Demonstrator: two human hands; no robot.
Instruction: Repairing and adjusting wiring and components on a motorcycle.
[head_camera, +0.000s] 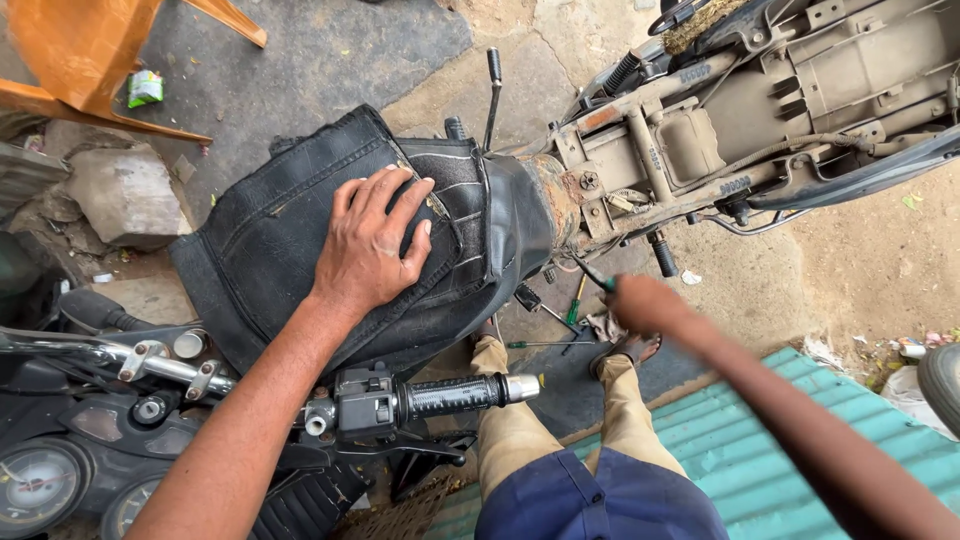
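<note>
Left hand (372, 240) pressed flat, fingers spread, on black motorcycle seat (300, 240) at centre, gripping nothing. Right hand (640, 300) at three o'clock of seat, blurred, closed on green-handled screwdriver (597, 277) beside rusty frame (640, 150); grip width unclear.

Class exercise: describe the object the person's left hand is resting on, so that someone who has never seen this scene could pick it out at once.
Start at the stripped motorcycle frame lying across the upper right. Just left of its rusty end sits a black seat, with the left hand flat on top. Unlike the metal handlebar below it, it is broad, padded, cracked and stitched.
</note>
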